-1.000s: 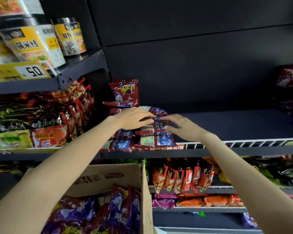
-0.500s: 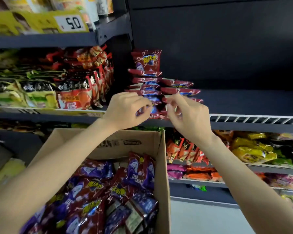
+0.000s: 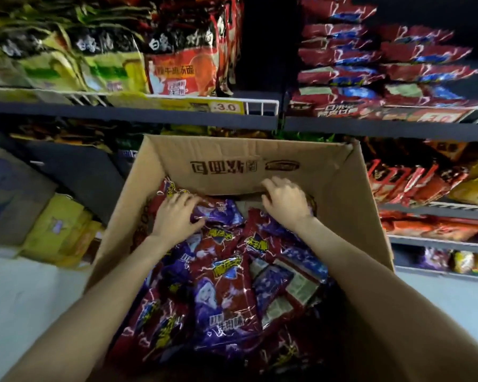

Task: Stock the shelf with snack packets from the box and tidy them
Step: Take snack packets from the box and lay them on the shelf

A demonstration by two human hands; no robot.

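Box (image 3: 340, 183), packets (image 3: 224, 285) under hands (image 3: 174, 216)

Open cardboard box (image 3: 342, 194) stands below the shelf (image 3: 370, 125), flaps up, filled with loose red-and-purple snack packets (image 3: 224, 293) lying jumbled and overlapping. On the shelf, matching stocked packets (image 3: 342, 75) lie flat in stacked piles behind a wire front rail
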